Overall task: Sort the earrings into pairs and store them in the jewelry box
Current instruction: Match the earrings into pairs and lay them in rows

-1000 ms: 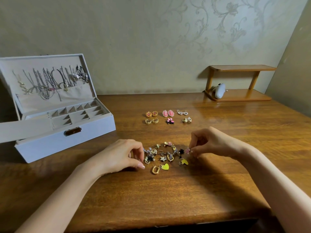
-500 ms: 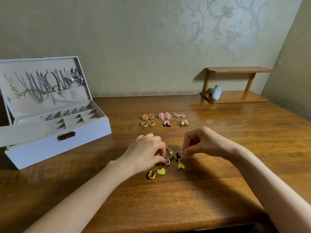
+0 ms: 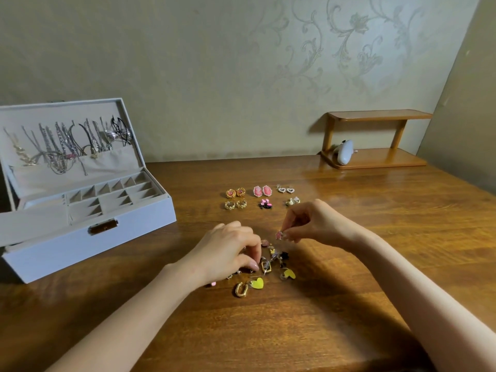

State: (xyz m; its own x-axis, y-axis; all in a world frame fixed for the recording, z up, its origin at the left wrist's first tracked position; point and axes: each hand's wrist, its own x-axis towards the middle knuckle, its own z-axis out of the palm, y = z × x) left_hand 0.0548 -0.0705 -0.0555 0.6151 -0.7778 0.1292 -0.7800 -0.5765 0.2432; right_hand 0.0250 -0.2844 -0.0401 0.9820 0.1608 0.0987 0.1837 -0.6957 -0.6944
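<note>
Right hand [image 3: 316, 225] pinches pink earring [image 3: 279, 234]; left hand [image 3: 228, 253] fingers, seemingly closed, in earring pile [image 3: 271, 261].

no readable text, label or number anywhere.

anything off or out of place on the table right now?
Nothing damaged or spilled. One small pink earring lies apart from the unsorted pile, by the left hand's wrist, easy to miss. Six pairs sit tidy; the jewelry box stands open.
</note>
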